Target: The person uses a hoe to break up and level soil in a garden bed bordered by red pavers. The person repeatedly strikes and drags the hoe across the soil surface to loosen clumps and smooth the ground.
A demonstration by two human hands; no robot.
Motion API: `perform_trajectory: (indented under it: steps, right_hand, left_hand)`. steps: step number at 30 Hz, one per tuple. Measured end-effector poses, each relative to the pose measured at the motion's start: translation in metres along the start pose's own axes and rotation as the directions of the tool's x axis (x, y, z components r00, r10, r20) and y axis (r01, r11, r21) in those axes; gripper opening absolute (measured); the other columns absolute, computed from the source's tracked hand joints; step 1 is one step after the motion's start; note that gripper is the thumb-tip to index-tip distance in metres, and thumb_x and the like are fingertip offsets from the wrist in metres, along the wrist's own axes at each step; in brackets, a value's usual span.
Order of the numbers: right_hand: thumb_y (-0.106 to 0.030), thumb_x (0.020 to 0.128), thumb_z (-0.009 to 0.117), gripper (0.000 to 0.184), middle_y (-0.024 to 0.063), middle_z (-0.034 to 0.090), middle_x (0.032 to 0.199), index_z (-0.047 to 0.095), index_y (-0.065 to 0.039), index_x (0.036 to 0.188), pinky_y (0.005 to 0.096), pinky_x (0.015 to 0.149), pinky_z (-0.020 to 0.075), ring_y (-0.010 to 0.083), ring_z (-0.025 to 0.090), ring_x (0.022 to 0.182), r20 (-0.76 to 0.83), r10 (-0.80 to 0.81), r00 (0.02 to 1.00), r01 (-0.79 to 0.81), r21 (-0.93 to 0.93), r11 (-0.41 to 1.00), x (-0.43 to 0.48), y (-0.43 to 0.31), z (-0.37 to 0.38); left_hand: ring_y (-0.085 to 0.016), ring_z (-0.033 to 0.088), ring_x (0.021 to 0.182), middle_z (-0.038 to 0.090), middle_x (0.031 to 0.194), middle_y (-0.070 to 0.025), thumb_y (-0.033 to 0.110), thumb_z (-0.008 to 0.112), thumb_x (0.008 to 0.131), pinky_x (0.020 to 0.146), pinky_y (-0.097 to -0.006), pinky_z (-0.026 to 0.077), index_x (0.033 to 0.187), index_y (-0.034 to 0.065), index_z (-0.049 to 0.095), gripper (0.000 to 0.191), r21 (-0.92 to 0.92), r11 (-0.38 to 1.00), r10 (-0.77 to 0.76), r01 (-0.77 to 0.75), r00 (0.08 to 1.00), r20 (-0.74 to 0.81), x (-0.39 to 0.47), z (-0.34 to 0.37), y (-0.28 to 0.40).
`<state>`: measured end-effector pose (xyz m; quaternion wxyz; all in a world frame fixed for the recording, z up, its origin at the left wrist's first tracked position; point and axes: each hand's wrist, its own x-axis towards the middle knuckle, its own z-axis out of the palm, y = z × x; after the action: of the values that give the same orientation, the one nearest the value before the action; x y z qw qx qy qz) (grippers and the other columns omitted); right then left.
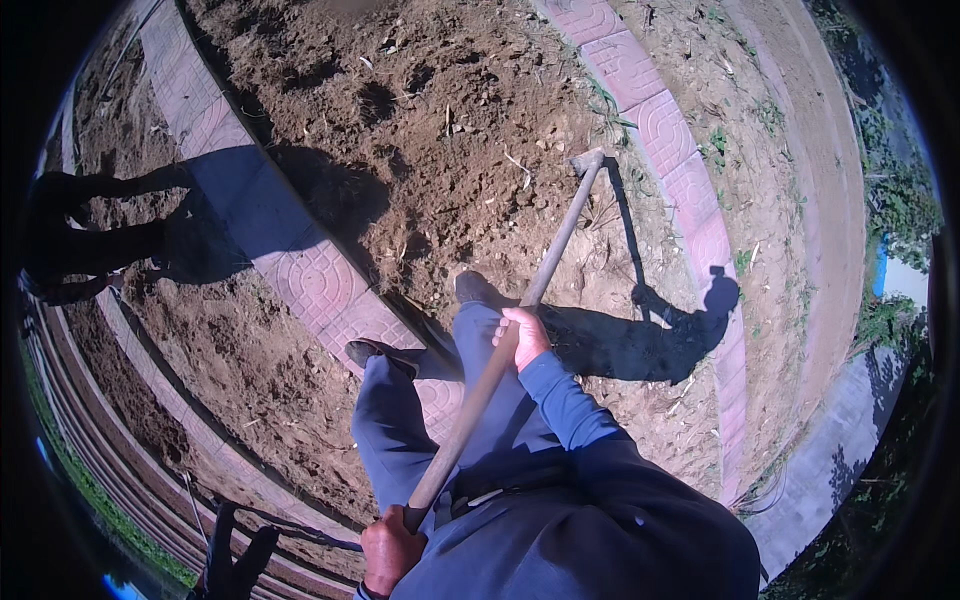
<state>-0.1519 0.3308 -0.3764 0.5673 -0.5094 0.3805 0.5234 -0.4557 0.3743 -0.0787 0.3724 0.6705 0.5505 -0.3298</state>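
Note:
My left hand [392, 551] grips the lower end of a long wooden handle near my waist. Farther up, my right hand [523, 337] is closed around the same handle. The tool, which looks like a hoe [559, 244], reaches away from me, and its metal head [586, 160] rests at or just above the soil near a paved strip. Loose, clumpy brown soil [465, 112] lies to the left of the head, with smoother, paler ground beside it. How deep the blade sits cannot be told.
Pink paving-slab strips [315, 281] [667, 131] border the bed on both sides. One of my shoes is on or beside the left strip, the other on the soil. Another person [97, 240] stands at the far left; a further person's legs [240, 555] show at the lower left.

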Motion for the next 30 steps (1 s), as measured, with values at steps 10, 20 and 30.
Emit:
perform_trajectory:
  steps: [10, 20, 30]
  right_hand:
    - [-0.016, 0.079, 0.074, 0.021, 0.0038, 0.055, 0.073, 0.056, -0.009, 0.086, 0.0389, 0.059, 0.0518, 0.0210, 0.057, 0.062, 0.142, -0.081, 0.987, 0.072, 0.071, 0.995, 0.016, -0.068, 0.072]
    - [-0.019, 0.085, 0.071, 0.018, 0.0042, 0.057, 0.074, 0.056, -0.009, 0.090, 0.0396, 0.062, 0.0530, 0.0220, 0.060, 0.066, 0.144, -0.103, 0.984, 0.104, 0.006, 0.995, 0.014, -0.080, 0.057]
    - [-0.004, 0.078, 0.071, 0.016, 0.0099, 0.059, 0.076, 0.056, -0.003, 0.085, 0.0427, 0.054, 0.0533, 0.0248, 0.062, 0.064, 0.013, -0.094, 0.996, 0.094, -0.197, 0.976, -0.010, -0.110, -0.008]
  left_hand:
    - [-0.026, 0.068, 0.063, 0.065, 0.070, -0.0185, 0.013, 0.074, 0.064, 0.061, -0.0350, 0.053, 0.100, -0.0037, 0.066, 0.041, -0.226, 0.962, 0.133, -0.154, 0.985, -0.106, 0.024, -0.149, 0.079]
    - [-0.016, 0.063, 0.061, 0.064, 0.067, -0.0136, 0.010, 0.073, 0.065, 0.059, -0.0312, 0.051, 0.100, -0.0045, 0.066, 0.038, -0.306, 0.945, 0.076, -0.120, 0.986, -0.152, 0.017, -0.142, 0.096]
    - [-0.017, 0.066, 0.088, 0.070, 0.092, -0.0119, 0.002, 0.078, 0.068, 0.082, -0.0311, 0.053, 0.111, -0.0071, 0.064, 0.047, -0.793, 0.608, -0.061, 0.019, 0.998, -0.023, -0.050, -0.030, 0.089]
